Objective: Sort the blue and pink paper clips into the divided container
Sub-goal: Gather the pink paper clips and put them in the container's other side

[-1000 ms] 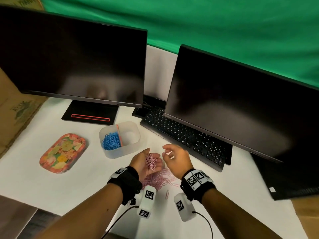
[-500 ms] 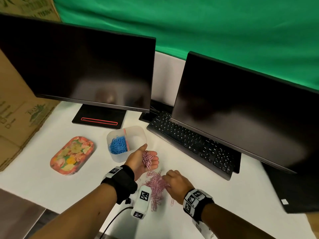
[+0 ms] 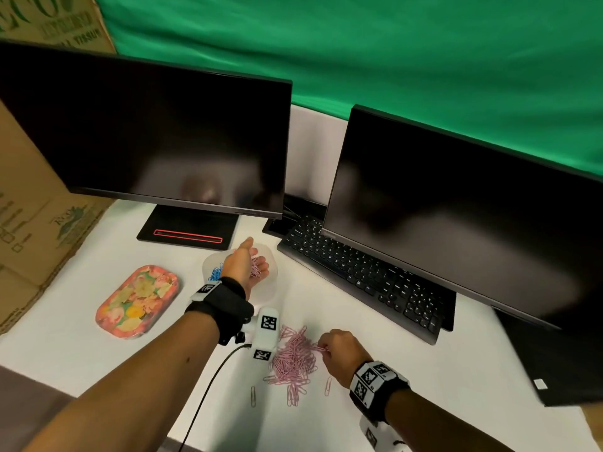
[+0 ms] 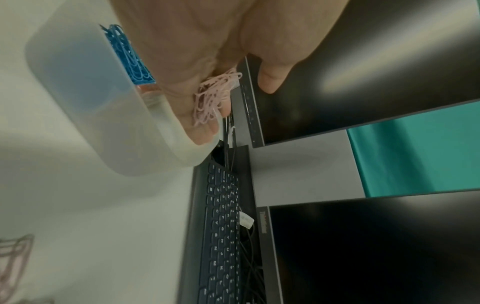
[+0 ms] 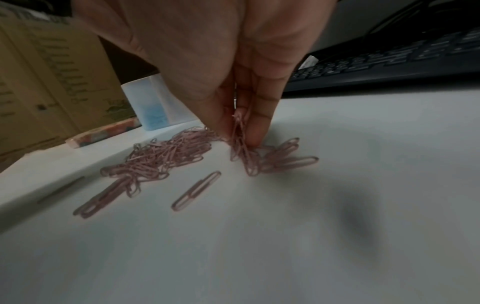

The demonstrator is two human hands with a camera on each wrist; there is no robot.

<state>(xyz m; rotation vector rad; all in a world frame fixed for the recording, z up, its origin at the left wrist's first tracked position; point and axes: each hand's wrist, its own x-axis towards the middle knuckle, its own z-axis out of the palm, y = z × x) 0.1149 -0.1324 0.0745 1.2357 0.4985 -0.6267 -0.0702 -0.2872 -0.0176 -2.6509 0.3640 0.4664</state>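
Observation:
The translucent divided container (image 3: 271,290) stands near the left monitor's base, with blue paper clips (image 3: 215,274) in its left compartment. My left hand (image 3: 248,265) is cupped over the right compartment and holds a bunch of pink paper clips (image 3: 255,268); the left wrist view shows those pink clips (image 4: 213,98) between curled fingers, above the container's rim (image 4: 161,127). A pile of pink paper clips (image 3: 293,357) lies on the white desk nearer to me. At the pile's right edge my right hand (image 3: 323,349) pinches a few pink clips (image 5: 240,131) between thumb and fingertips.
A floral tray (image 3: 137,301) sits left of the container. A black keyboard (image 3: 359,275) and two dark monitors (image 3: 146,135) (image 3: 456,216) fill the back and right. Cardboard boxes (image 3: 29,207) stand at the left. Single pink clips (image 3: 253,396) lie near the front edge.
My left hand has carried its pink clips forward from above the pile to over the container. My right hand has dropped from beside the left palm onto the pile and pinched clips.

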